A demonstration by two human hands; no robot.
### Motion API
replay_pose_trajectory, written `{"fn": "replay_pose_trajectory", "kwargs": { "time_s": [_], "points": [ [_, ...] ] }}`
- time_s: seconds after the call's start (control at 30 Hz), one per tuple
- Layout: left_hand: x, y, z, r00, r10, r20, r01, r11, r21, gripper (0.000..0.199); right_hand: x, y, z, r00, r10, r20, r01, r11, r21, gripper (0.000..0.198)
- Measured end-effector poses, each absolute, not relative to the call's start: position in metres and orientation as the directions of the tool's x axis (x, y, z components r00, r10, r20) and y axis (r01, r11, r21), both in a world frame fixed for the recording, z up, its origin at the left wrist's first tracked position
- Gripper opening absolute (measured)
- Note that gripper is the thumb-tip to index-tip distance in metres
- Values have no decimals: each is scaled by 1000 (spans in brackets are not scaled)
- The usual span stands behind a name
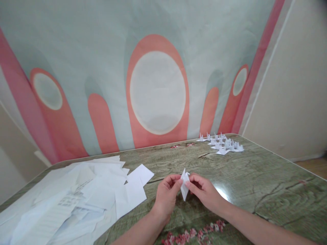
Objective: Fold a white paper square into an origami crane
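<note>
Between both hands, just above the table, is a folded white paper crane (184, 190), its narrow points sticking up and down. My left hand (167, 191) pinches its left side between thumb and fingers. On the other side, the thumb and fingers of my right hand (203, 190) grip the crane near a small bent tip at the top. Parts of the fingers behind the paper are hidden.
A wide heap of loose white paper sheets (102, 190), some printed, covers the table's left side. Several finished paper cranes (224, 146) stand together at the far right. The wood-patterned table (255, 177) meets a painted backdrop (158, 139) behind.
</note>
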State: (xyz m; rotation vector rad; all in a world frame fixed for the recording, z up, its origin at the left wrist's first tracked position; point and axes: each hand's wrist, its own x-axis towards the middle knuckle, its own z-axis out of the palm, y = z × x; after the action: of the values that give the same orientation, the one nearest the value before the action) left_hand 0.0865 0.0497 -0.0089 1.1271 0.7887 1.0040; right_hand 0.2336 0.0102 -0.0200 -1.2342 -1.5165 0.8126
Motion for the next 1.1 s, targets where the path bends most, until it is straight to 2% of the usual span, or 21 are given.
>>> {"fn": "replay_pose_trajectory", "kwargs": {
  "time_s": [0.2,0.5,0.73,1.1],
  "points": [
    [87,48,-11,343,939,13,-239,74,968,24,235,11,-20,-56,963,263,386,264,-884,29],
    [88,50,-13,345,939,-7,-229,92,969,28,238,14,-23,-31,977,210,332,208,-920,30],
    [87,52,-12,263,964,35,-264,37,964,23,231,9,-16,-86,978,192,476,210,-854,20],
    [87,52,-14,264,963,59,-269,15,963,22,232,6,-18,-118,970,214,527,243,-814,20]
  ]
}}
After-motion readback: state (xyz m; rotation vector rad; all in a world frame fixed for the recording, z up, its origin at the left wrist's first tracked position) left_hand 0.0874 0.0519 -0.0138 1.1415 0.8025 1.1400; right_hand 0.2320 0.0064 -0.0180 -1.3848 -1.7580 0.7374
